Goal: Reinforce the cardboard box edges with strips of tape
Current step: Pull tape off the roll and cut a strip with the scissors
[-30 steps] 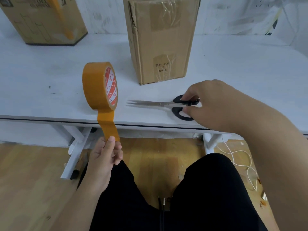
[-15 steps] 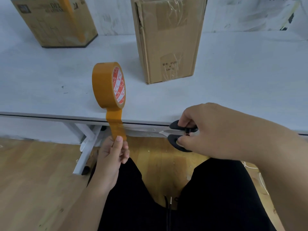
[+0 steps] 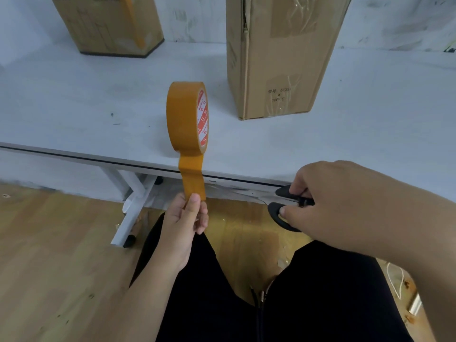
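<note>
Head view: orange tape roll (image 3: pixel 187 117) stands on edge near the front of the white table (image 3: pixel 74 99), red-and-white printed core label facing right. A pulled-out tape strip (image 3: pixel 192 176) hangs from the roll's bottom over the table edge, and the left hand (image 3: pixel 183 223) pinches its free end btw thumb and fingers, just below table level. Right hand (image 3: pixel 345 206) grips the black handles of the scissors (image 3: pixel 283 206), fingers curled thru the loops; blades point left toward the strip w/o touching it (they blur against the table frame, so can't tell how far apart they are). Tall cardboard box (image 3: pixel 283 58) stands upright behind and right of the roll, clear tape patches on its front. Second cardboard box (image 3: pixel 108 23) sits far left at the back. Black trousers (image 3: pixel 271 304) fill the bottom, over a wooden floor (image 3: pixel 54 255).
</note>
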Demonstrator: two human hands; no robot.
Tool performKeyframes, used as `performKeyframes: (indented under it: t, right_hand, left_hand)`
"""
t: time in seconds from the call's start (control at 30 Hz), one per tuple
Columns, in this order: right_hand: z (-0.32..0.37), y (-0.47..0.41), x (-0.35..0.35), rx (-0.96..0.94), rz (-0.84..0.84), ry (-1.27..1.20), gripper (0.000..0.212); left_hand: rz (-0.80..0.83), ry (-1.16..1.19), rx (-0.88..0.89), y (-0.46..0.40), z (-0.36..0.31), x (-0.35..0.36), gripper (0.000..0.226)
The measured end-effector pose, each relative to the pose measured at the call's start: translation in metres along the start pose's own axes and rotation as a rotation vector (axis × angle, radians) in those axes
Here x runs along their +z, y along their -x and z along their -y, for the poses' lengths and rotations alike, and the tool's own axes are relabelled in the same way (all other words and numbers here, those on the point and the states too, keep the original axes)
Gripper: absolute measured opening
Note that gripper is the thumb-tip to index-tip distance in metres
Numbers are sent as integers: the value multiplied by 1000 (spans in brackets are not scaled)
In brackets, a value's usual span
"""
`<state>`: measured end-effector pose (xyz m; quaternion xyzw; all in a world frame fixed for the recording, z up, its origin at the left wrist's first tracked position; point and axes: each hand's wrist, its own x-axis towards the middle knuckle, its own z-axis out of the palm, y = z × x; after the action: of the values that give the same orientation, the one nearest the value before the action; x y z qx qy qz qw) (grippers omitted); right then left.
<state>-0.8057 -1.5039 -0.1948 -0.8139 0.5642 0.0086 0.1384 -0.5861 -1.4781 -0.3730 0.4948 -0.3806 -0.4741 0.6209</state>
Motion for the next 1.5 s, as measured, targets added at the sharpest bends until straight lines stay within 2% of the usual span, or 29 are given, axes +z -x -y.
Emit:
performKeyframes:
  t: [0.2,0.33,0.43,0.63,0.73,0.83,0.97,1.23,1.5]
  right_hand:
    - [6,-6,2,2,31,-23,50]
    - [11,-10,4,-14,26,-40,39]
    - [12,-12,5,-30,42,-31,31]
    - [13,-14,6,6,42,-35,32]
    - [14,-14,8,16,13,-37,34]
    - [16,-15,9,20,22,-50,40]
    - [17,-18,12,20,27,-70,38]
    - [20,-23,15,3,29,-96,32]
    - [27,-28,18,-38,27,-92,33]
  left_hand:
    - [10,12,-12,-1,0,-1,32]
    - [15,47,-11,-1,1,0,31]
    - [25,165,-37,0,2,2,31]
    - [-13,175,-64,-1,6,11,32]
    - [-25,266,-75,-3,8,10,30]
    - [-30,460,-126,-5,11,10,38]
    - [-21,596,-145,-6,16,16,37]
    - [-31,618,-146,-8,20,17,41]
    - [-14,586,-130,-6,21,14,35]
